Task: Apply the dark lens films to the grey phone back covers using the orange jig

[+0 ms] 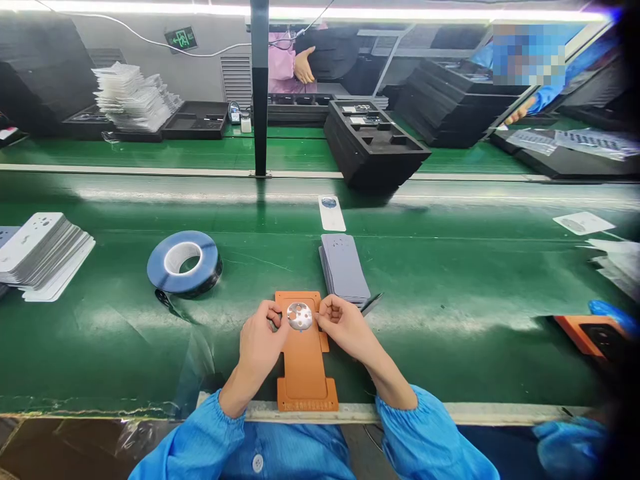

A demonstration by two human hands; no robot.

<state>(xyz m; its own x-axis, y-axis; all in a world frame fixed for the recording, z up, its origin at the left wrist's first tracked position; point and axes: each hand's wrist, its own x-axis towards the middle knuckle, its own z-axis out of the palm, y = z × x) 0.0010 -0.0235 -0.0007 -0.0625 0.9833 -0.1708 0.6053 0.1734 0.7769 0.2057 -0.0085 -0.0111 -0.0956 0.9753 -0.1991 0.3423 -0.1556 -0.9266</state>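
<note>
An orange fixture plate (304,363) with notched sides lies in front of me at the table's near edge. Over its far end is a round silver disc (300,317) with several holes. My left hand (263,337) is closed in a pinch at the disc's left edge. At the right edge my right hand (345,327) pinches too, thumb against forefinger; its exact contact is hard to see. Just beyond the right hand stands a stack of grey phone-back-shaped panels (347,267), with the dark tip of a thin tool (373,303) beside it.
A blue tape roll (165,257) lies on the green table to the left, near a stack of white panels (47,253). One white panel (332,215) lies farther back. Black trays (375,153) stand beyond. An orange fixture (590,333) is at right. Co-workers are across the table.
</note>
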